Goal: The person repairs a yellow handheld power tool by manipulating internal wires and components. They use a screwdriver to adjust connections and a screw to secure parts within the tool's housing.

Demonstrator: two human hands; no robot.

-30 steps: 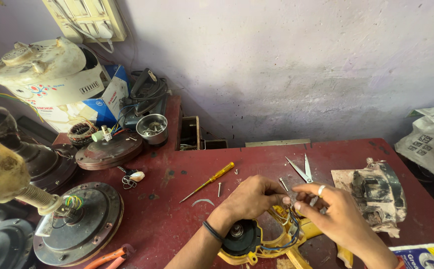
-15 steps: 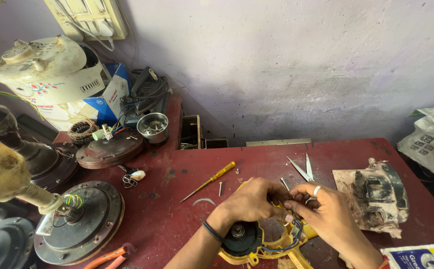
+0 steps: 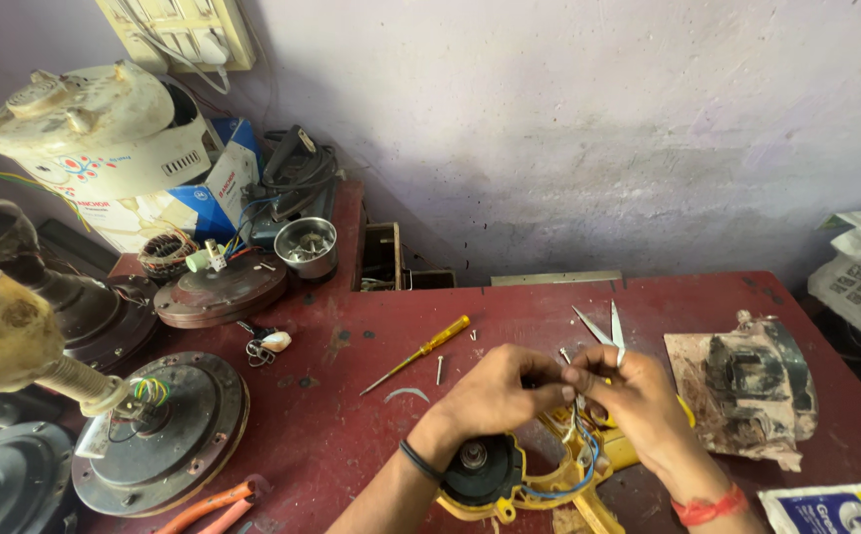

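Head view, lower middle of the frame: a yellow plastic housing point(image 3: 559, 475) with a black round motor point(image 3: 478, 465) set in it lies on the red table point(image 3: 351, 425), with thin blue and white wires point(image 3: 579, 450) running up out of it. The left hand point(image 3: 495, 391) and the right hand point(image 3: 633, 400) meet just above the housing. The fingertips of both hands are pressed together around the wire ends, pinching them where the hands touch; the fine detail of the pinch is too small to make out. The left wrist wears a black band, the right wrist a red one.

Just behind the hands, a pair of scissors point(image 3: 603, 326) lies open on the table. To the left of them are a screwdriver with a yellow handle point(image 3: 420, 353) and a loose screw point(image 3: 439, 369) beside it. At the right, a dirty grey part point(image 3: 757, 381) rests on a torn sheet of paper. At the lower left sit a round fan motor with coloured wires point(image 3: 158, 430) and orange-handled pliers point(image 3: 208, 506). In the upper left stand a cream appliance base point(image 3: 94, 124), a blue box point(image 3: 218, 193) and a small metal cup point(image 3: 306, 245).
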